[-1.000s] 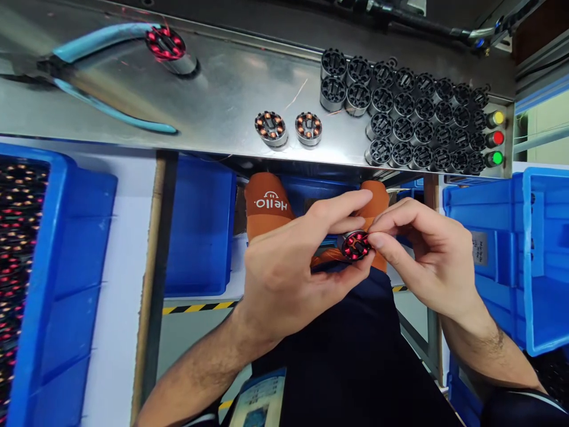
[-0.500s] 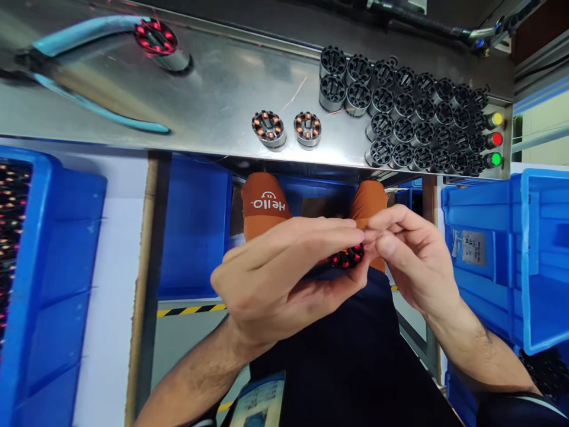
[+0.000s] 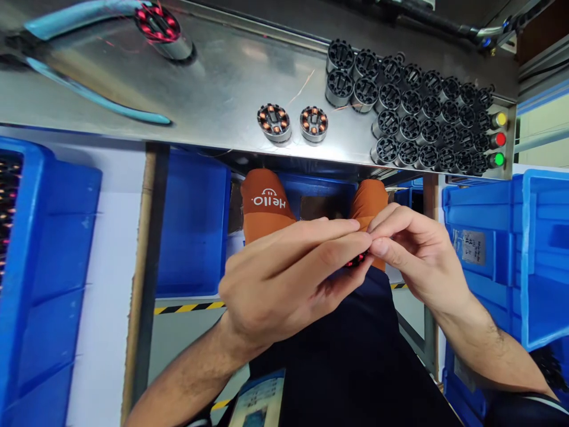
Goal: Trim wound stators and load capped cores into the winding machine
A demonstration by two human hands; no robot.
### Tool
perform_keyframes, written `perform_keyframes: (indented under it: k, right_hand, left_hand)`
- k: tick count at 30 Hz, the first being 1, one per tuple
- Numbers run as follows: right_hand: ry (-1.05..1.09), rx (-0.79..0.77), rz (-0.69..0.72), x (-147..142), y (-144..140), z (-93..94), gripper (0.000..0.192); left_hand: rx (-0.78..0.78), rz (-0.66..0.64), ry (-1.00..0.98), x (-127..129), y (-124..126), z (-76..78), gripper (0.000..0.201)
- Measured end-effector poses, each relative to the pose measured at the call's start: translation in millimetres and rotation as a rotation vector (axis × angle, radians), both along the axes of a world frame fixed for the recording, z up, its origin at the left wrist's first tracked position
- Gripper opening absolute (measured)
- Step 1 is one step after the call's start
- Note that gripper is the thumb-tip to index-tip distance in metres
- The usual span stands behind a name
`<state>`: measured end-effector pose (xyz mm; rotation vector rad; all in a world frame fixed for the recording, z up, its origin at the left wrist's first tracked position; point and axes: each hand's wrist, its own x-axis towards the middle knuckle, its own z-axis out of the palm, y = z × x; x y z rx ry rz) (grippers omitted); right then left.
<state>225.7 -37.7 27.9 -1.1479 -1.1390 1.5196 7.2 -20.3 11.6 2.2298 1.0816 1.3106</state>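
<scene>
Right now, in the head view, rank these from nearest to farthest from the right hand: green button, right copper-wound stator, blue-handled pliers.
From the right hand:
1. Right copper-wound stator, on the steel bench straight ahead, slightly left.
2. Green button, bench's right end; close to the stator's distance, a near call.
3. Blue-handled pliers, far left of the bench.

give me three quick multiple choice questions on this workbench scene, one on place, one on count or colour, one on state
1. Where are the pliers?
A. far left of the metal bench
B. in the right blue bin
C. on the floor

2. How many copper-wound cores stand alone mid-bench?
A. five
B. two
C. none

3. What is the left hand doing?
A. lying flat on the bench
B. hanging idle
C. pinching a small red-wound core with the right hand

Answers:
1. A, the blue handles lie on the metal bench at left.
2. B, a pair stands side by side.
3. C, the red-wound core peeks between the fingertips of both, right hand included.
</scene>
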Motion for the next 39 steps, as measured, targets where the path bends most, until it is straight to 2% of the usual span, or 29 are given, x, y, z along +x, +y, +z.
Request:
perform_keyframes:
  k: [4, 6, 7, 8, 9, 11, 12, 13, 14, 15, 17, 19, 20, 21, 22, 23, 24, 25, 27, 28, 29, 30, 32, 34, 35, 37, 39]
  right_hand:
    - [-0.317, 0.246, 0.172, 11.5, 14.7, 21.8, 0.012]
    - [-0.506, 0.401, 0.255, 12.5, 20.3, 36.6, 0.01]
    - [-0.595, 0.462, 0.281, 11.6, 22.6, 43.8, 0.01]
    - [-0.671, 0.501, 0.305, 10.0, 24.4, 50.2, 0.011]
    - [-0.724, 0.526, 0.339, 8.0, 25.8, 55.3, 0.014]
    - [-0.752, 0.536, 0.428, 4.6, 27.1, 60.1, 0.014]
    - [-0.736, 0.517, 0.472, 3.8, 26.8, 59.8, 0.012]
    - [-0.712, 0.469, 0.512, 3.7, 25.7, 58.0, 0.012]
    - [-0.675, 0.395, 0.523, 4.4, 23.8, 55.4, 0.012]
    - [-0.631, 0.289, 0.509, 5.6, 21.2, 52.5, 0.012]
    - [-0.529, 0.046, 0.459, 8.6, 15.2, 47.9, 0.013]
    - [-0.45, -0.114, 0.427, 10.7, 10.2, 47.3, 0.018]
    - [-0.446, -0.13, 0.419, 11.1, 8.9, 48.5, 0.019]
    - [-0.478, -0.096, 0.422, 11.1, 8.4, 50.3, 0.018]
    - [-0.541, -0.008, 0.425, 10.9, 8.6, 52.5, 0.016]
    - [-0.624, 0.111, 0.432, 10.6, 9.1, 54.7, 0.012]
    - [-0.703, 0.239, 0.448, 10.4, 9.6, 56.5, 0.009]
    - [-0.758, 0.351, 0.476, 10.5, 9.8, 57.7, 0.011]
    - [-0.776, 0.438, 0.542, 11.9, 8.2, 58.3, 0.016]
    - [-0.744, 0.396, 0.557, 13.2, 6.3, 57.6, 0.015]
    - [-0.702, 0.314, 0.551, 14.7, 3.8, 56.6, 0.012]
    - [-0.66, 0.209, 0.521, 16.3, 0.9, 55.4, 0.01]
    - [-0.568, -0.019, 0.435, 18.5, -5.3, 53.2, 0.012]
    - [-0.466, -0.168, 0.396, 18.4, -10.1, 52.2, 0.02]
    - [-0.427, -0.202, 0.397, 17.4, -11.4, 52.1, 0.022]
    - [-0.428, -0.153, 0.408, 15.3, -11.0, 52.1, 0.02]
    - [-0.587, 0.11, 0.412, 15.8, -6.3, 52.1, 0.015]
  left_hand:
    - [-0.117, -0.085, -0.102, -7.0, 1.1, 3.6, 0.03]
    - [-0.299, -0.173, -0.22, -9.2, 1.9, 2.9, 0.028]
    - [-0.493, -0.252, -0.316, -9.6, 2.9, 0.8, 0.023]
    - [-0.751, -0.352, -0.427, -9.4, 4.6, -2.6, 0.016]
    - [-1.043, -0.477, -0.531, -8.7, 6.8, -7.1, 0.02]
    - [-1.535, -0.699, -0.675, -6.5, 12.0, -18.7, 0.061]
    - [-1.661, -0.732, -0.701, -5.3, 13.9, -24.6, 0.08]
    - [-1.672, -0.684, -0.703, -4.3, 14.3, -29.9, 0.091]
    - [-1.569, -0.568, -0.679, -3.7, 12.8, -34.2, 0.094]
    - [-1.362, -0.419, -0.633, -3.4, 9.2, -37.2, 0.09]
    - [-0.804, -0.146, -0.449, -3.2, -3.6, -39.0, 0.074]
    - [-0.329, -0.032, -0.244, -2.1, -18.6, -35.9, 0.055]
    - [-0.188, -0.032, -0.19, -1.0, -24.7, -33.3, 0.045]
    - [-0.132, -0.058, -0.186, 0.3, -28.7, -30.5, 0.037]
    - [-0.167, -0.108, -0.235, 1.8, -30.3, -28.1, 0.033]
    - [-0.296, -0.173, -0.332, 3.3, -29.6, -26.5, 0.028]
    - [-0.512, -0.269, -0.449, 4.5, -27.1, -25.9, 0.019]
    - [-0.799, -0.394, -0.558, 5.4, -23.3, -26.6, 0.006]
    - [-1.384, -0.616, -0.705, 5.6, -15.5, -31.0, 0.04]
    - [-1.552, -0.648, -0.738, 4.6, -13.0, -34.0, 0.057]
    - [-1.58, -0.604, -0.739, 3.0, -12.1, -36.8, 0.068]
    - [-1.46, -0.491, -0.713, 0.8, -13.0, -38.9, 0.073]
    - [-0.941, -0.207, -0.536, -4.3, -19.2, -39.4, 0.069]
    - [-0.427, -0.067, -0.259, -7.5, -27.7, -34.4, 0.06]
    - [-0.265, -0.054, -0.147, -7.7, -31.1, -30.5, 0.053]
    - [-0.137, -0.089, -0.039, -5.8, -34.4, -21.5, 0.035]
    - [-0.137, -0.112, -0.033, -2.9, -32.8, -12.8, 0.028]
